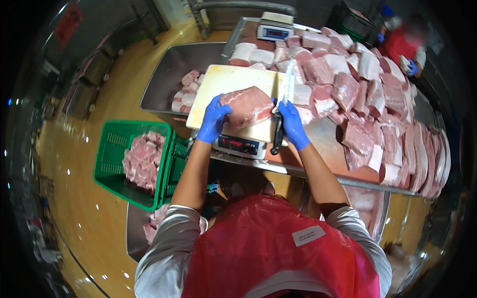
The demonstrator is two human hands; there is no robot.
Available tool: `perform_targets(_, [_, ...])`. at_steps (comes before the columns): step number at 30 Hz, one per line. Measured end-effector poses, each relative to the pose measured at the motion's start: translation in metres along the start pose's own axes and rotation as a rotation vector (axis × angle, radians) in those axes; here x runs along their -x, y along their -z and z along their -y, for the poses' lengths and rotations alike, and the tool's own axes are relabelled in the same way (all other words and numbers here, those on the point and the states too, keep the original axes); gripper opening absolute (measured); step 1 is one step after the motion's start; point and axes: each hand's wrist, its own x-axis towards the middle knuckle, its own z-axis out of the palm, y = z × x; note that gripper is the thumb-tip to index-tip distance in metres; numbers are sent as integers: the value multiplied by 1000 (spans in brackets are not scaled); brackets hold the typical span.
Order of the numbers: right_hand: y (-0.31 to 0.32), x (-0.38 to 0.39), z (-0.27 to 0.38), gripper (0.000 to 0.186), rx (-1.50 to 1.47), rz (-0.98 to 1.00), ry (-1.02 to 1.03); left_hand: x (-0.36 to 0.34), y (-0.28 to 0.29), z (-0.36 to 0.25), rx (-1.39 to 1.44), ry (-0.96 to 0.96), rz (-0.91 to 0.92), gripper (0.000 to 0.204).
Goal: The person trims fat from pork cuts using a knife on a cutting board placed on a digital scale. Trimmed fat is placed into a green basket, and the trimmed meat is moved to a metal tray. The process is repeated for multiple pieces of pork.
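Observation:
In a blue glove, my left hand (pixel 213 119) grips the left end of a thick block of pork (pixel 247 106), its fingers curled round the edge. The block is over a pale cutting board (pixel 214 82). Also gloved in blue, my right hand (pixel 292 124) is closed on a knife (pixel 278 135) at the block's right end. Its black handle points toward me and its long blade points away. Whether the right fingers also touch the meat, I cannot tell. Beneath the board's near edge sits a digital scale (pixel 239 145) with a lit display.
A heap of pork pieces (pixel 345 89) covers the metal table's right side. Another scale (pixel 276 27) stands at the back. Left are a metal tub (pixel 158 82) and a green crate (pixel 102 164), both holding meat. A co-worker in a red apron (pixel 397 44) is far right.

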Motion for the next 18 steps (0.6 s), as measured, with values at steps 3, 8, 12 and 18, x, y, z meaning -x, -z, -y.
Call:
perform_targets(3, [7, 20, 13, 34, 260, -82, -14, 40, 43, -5, -325, -135, -385, 62])
perform_targets(8, [9, 28, 31, 38, 343, -7, 4, 79, 27, -4, -691, -228, -377, 55])
perform_targets(12, [-9, -28, 10, 44, 294, 50, 12, 41, -26, 45, -1081, -373, -375, 81])
perform_targets(18, [-42, 43, -9, 36, 251, 117, -48, -69, 43, -3, -405, -166, 346, 61])
